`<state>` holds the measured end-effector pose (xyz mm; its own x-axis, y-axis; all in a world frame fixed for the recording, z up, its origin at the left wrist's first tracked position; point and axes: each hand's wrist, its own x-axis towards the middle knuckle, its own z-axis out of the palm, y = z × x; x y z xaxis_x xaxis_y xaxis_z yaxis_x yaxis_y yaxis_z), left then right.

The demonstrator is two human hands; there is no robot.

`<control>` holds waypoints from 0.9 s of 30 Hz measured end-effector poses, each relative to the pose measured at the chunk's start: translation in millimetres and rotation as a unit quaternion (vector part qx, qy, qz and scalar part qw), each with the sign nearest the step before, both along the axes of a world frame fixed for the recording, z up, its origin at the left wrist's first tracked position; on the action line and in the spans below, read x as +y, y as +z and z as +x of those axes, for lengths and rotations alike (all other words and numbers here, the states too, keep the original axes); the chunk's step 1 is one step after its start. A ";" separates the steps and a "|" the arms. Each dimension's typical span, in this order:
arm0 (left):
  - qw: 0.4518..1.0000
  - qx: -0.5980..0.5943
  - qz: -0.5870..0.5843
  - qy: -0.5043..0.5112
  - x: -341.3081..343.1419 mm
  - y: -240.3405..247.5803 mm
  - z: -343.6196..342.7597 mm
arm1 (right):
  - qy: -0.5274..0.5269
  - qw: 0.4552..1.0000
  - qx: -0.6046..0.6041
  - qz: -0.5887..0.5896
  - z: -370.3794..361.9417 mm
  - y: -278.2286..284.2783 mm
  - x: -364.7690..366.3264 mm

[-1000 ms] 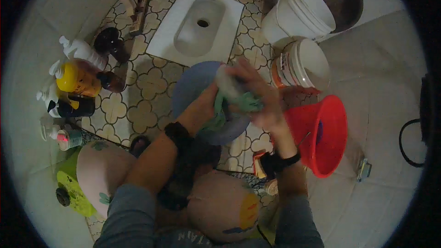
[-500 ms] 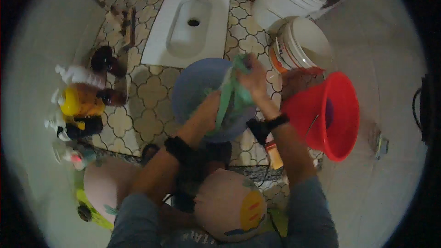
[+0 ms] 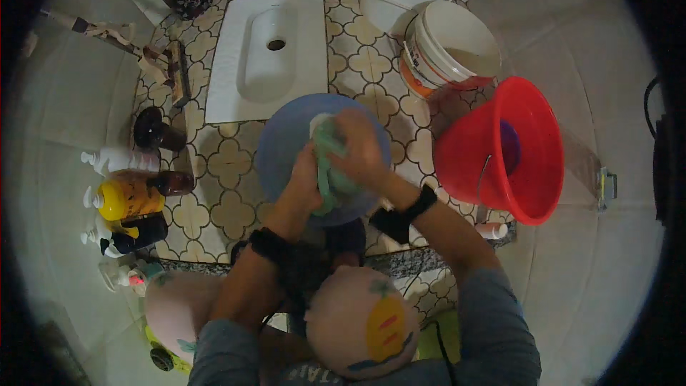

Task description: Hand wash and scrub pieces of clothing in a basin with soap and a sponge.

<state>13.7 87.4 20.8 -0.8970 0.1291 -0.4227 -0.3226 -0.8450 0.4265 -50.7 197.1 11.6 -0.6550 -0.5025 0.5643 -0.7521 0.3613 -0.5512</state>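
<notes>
A wet-looking light green cloth [image 3: 325,171] is bunched up between my two hands over a blue plastic basin [image 3: 277,132]. My left hand [image 3: 306,177] is closed round the cloth's near left side. From the right, my right hand [image 3: 361,149] grips it too, its fingers wrapped over the upper part and somewhat blurred. A paler end of the cloth shows at the top, and a strip hangs down towards the basin's near side. Black bands circle both my wrists. My hands and the cloth hide part of the basin's inside.
Beyond the basin lies a white squat toilet [image 3: 304,57] set in patterned tiles. On the right stand a red bucket [image 3: 464,150] and white buckets [image 3: 382,0]. Several pump bottles [image 3: 132,199] line the left wall. A black bin [image 3: 187,0] stands far left.
My hands have drawn the cloth left and lower over the basin, bunching it more tightly. The view has shifted, showing the dark bin more fully.
</notes>
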 end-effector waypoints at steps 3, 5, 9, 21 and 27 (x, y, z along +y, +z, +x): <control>0.987 -0.036 -0.123 -0.097 -5.2 25.8 -11.7 | -0.076 0.956 -0.281 0.023 -72.1 -5.0 23.0; 0.977 -0.036 -0.187 -0.093 -19.0 30.3 -14.7 | -0.128 0.949 -0.206 0.202 -81.2 18.1 35.2; 0.975 -0.005 -0.195 -0.109 -18.7 37.8 -15.7 | 0.102 0.982 -0.083 0.136 -58.4 38.4 52.4; 0.866 0.095 -0.461 -0.169 -64.4 -47.7 -14.6 | 0.098 0.883 -0.457 -0.048 -22.6 109.9 15.5; 0.928 0.045 -0.350 -0.122 -60.3 -58.9 -21.3 | 0.031 0.836 -0.493 -0.239 -77.3 74.8 43.0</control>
<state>-7.6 27.1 -38.2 -0.9127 0.0546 -0.4049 -0.4048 -0.2565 0.8777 -128.0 240.1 86.4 -0.9014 -0.4237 -0.0892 0.1444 -0.0999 -0.9845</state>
